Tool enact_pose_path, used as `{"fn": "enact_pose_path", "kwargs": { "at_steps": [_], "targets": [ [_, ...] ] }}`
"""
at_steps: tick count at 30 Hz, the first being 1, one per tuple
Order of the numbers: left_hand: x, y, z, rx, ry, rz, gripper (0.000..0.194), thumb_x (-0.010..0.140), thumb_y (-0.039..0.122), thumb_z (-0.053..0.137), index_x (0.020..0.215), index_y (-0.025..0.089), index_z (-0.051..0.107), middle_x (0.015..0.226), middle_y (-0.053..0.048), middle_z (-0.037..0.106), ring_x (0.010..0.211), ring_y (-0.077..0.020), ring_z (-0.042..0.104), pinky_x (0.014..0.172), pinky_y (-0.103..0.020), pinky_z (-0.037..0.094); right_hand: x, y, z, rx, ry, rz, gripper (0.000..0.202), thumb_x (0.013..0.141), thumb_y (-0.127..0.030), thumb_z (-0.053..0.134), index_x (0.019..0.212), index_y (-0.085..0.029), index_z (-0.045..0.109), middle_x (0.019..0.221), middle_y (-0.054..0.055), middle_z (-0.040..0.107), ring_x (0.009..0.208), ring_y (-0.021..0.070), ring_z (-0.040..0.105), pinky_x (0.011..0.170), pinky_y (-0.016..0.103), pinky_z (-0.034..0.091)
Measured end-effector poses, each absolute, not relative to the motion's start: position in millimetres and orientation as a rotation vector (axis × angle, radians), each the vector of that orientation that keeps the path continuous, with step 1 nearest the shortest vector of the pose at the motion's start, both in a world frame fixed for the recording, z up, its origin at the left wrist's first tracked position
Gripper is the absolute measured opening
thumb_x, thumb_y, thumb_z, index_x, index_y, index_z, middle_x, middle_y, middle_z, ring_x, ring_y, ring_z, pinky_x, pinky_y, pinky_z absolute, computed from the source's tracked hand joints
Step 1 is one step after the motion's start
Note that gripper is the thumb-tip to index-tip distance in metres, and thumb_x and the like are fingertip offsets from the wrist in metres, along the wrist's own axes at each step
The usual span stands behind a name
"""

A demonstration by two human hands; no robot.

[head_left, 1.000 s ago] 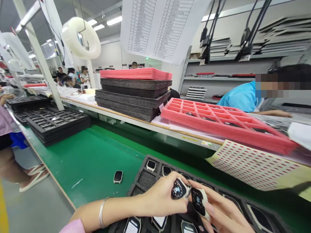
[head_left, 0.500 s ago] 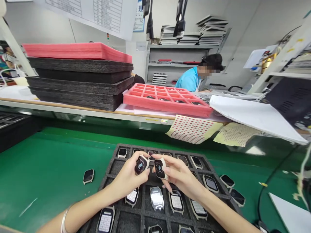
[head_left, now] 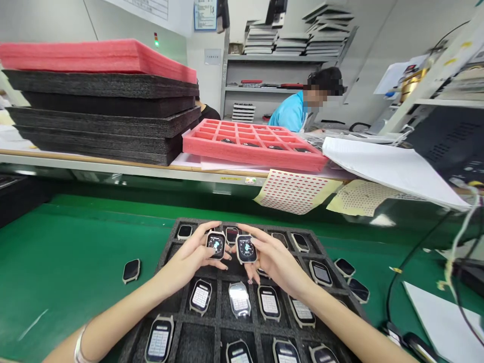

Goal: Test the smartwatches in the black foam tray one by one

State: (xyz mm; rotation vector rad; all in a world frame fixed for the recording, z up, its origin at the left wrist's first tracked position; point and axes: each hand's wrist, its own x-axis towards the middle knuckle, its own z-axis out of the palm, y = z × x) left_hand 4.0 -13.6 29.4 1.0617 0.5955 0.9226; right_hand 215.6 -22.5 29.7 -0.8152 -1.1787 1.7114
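Observation:
Above the middle of a black foam tray (head_left: 196, 339), my left hand (head_left: 191, 254) grips a watch body (head_left: 216, 245) with a lit dial, its thumb on the screen's lower edge. Close beside it, my right hand (head_left: 274, 257) holds a second watch body (head_left: 246, 249), also lit, with a finger at its upper right edge. A small gap separates the two watches. Both screens face the camera. Below them, several watches lie in the tray's compartments, among them one with a bright glare (head_left: 239, 299) and one showing a white list screen (head_left: 269, 303).
One watch (head_left: 131, 270) lies on the green mat left of the tray; two more (head_left: 358, 290) lie right of it. Black and pink foam trays (head_left: 102, 96) are stacked on the shelf beside an open pink tray (head_left: 249, 154). A person in blue (head_left: 289, 112) is beyond. Cables lie at right.
Both watches have turned, so their screens now face the camera more squarely. My left thumb has come onto its watch's screen. The whole view has shifted slightly.

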Motion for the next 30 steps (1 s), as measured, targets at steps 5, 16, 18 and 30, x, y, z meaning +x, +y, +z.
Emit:
{"fn": "enact_pose_path", "kwargs": {
  "at_steps": [5, 16, 18, 30],
  "targets": [
    [3, -13, 24, 1.170, 0.586, 0.913, 0.040, 0.084, 0.012, 0.044, 0.123, 0.019, 0.044, 0.105, -0.010, 0.062, 0.098, -0.0233, 0.060, 0.079, -0.038, 0.053, 218, -23, 28, -0.801, -1.237, 1.617, 0.044, 0.086, -0.026, 0.058, 0.128, -0.017, 0.051, 0.098, 0.013, 0.068, 0.054, 0.0175, 0.067, 0.041, 0.023, 0.049],
    [7, -18, 25, 1.264, 0.566, 0.884, 0.035, 0.085, 0.009, 0.043, 0.119, 0.021, 0.047, 0.101, -0.006, 0.060, 0.095, -0.0196, 0.058, 0.077, -0.035, 0.055, 219, -24, 25, -0.816, -1.325, 1.540, 0.042, 0.085, -0.026, 0.064, 0.126, -0.019, 0.054, 0.100, 0.012, 0.069, 0.056, 0.0182, 0.069, 0.041, 0.022, 0.051],
    [7, -18, 25, 1.276, 0.571, 0.882, 0.035, 0.085, 0.008, 0.044, 0.118, 0.021, 0.047, 0.100, -0.005, 0.059, 0.093, -0.0186, 0.058, 0.077, -0.035, 0.056, 218, -26, 26, -0.844, -1.344, 1.508, 0.044, 0.084, -0.027, 0.065, 0.126, -0.019, 0.053, 0.099, 0.011, 0.069, 0.055, 0.0174, 0.068, 0.040, 0.022, 0.051],
    [3, -15, 29, 1.273, 0.536, 0.930, 0.027, 0.088, 0.015, 0.051, 0.115, 0.019, 0.047, 0.099, -0.008, 0.062, 0.093, -0.0196, 0.062, 0.075, -0.033, 0.057, 225, -7, 23, -1.039, -1.922, 1.371, 0.060, 0.077, -0.023, 0.071, 0.130, -0.015, 0.044, 0.092, 0.007, 0.066, 0.078, 0.0221, 0.066, 0.067, 0.035, 0.055]
  ]
}}
